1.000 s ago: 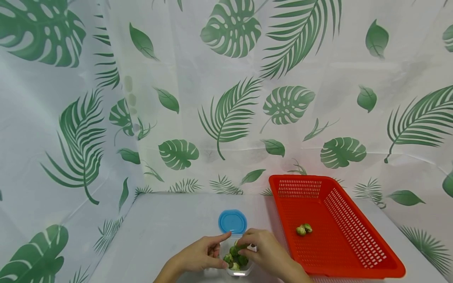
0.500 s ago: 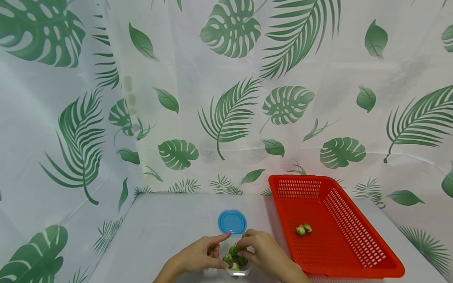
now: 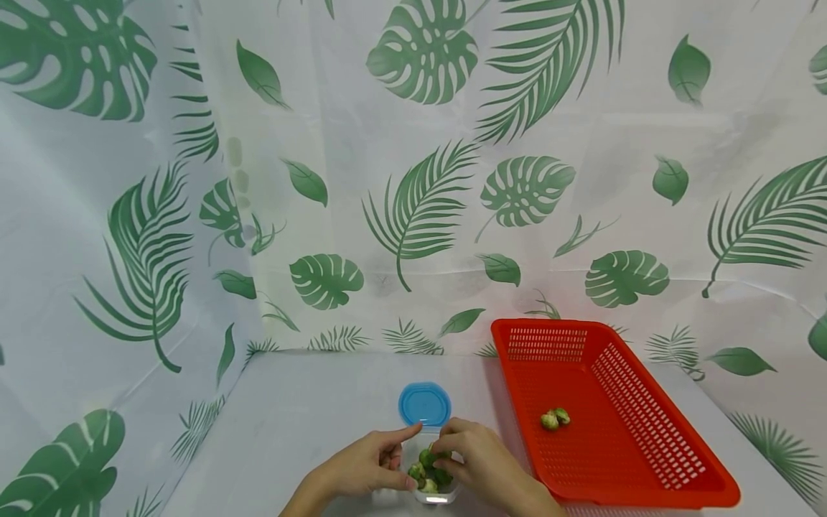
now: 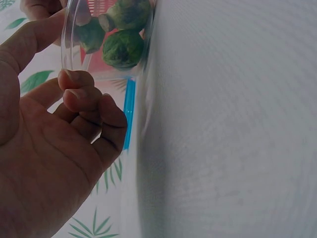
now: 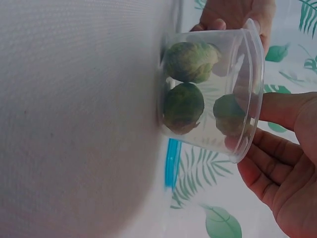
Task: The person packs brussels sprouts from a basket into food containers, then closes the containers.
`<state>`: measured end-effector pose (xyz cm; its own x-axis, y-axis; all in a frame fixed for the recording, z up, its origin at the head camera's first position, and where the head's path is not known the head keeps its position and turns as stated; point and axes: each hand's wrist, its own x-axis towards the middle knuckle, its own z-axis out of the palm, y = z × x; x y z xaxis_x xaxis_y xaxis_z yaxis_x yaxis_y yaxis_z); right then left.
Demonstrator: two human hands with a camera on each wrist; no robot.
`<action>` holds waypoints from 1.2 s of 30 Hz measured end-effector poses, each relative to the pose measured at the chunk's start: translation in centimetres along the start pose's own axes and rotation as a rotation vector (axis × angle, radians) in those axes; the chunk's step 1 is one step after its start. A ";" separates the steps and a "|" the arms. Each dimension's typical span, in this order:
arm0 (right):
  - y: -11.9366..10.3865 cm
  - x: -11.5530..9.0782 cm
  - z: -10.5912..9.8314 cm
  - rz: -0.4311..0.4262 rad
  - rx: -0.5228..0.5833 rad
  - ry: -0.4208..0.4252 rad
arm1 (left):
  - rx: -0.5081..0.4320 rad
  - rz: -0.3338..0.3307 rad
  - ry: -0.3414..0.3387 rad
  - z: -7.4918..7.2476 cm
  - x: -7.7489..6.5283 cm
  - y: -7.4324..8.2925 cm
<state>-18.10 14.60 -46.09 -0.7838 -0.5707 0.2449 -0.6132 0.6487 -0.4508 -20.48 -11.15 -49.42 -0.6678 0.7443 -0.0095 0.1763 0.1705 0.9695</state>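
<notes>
A clear plastic container (image 5: 218,136) stands on the white table with several Brussels sprouts (image 3: 416,472) inside, two of them low against its base in the right wrist view. My left hand (image 3: 365,463) grips its left side, thumb near the front and index finger toward the back; curled fingers (image 4: 81,99) show by the wall in the left wrist view. From the right, my right hand (image 3: 481,459) reaches into the opening and pinches a Brussels sprout (image 5: 229,115) above the others. Behind the container lies a blue lid (image 3: 424,406).
A large red perforated basket (image 3: 620,459) stands on the right, close to my right forearm, with a few Brussels sprouts (image 3: 550,421) in it. A leaf-patterned white sheet (image 3: 413,309) walls the table (image 3: 291,402) at the back and sides.
</notes>
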 end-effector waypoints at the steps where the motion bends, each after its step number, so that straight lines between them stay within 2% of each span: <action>1: 0.0 0.0 0.0 0.000 -0.002 0.001 | 0.001 0.003 0.001 0.0 0.0 0.0; 8: 0.0 0.1 0.1 -0.004 -0.004 0.005 | 0.005 0.010 0.000 0.0 0.0 0.0; 21: -0.1 0.1 0.2 -0.030 -0.082 -0.013 | 0.013 0.020 -0.004 -0.1 -0.1 -0.1; 36: 0.2 0.0 0.7 -0.090 -0.210 0.047 | -0.009 0.010 -0.005 0.0 0.1 -0.2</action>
<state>-18.15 14.44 -46.80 -0.7257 -0.6102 0.3180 -0.6841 0.6894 -0.2383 -20.60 -11.11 -49.63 -0.6624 0.7492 -0.0008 0.1768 0.1574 0.9716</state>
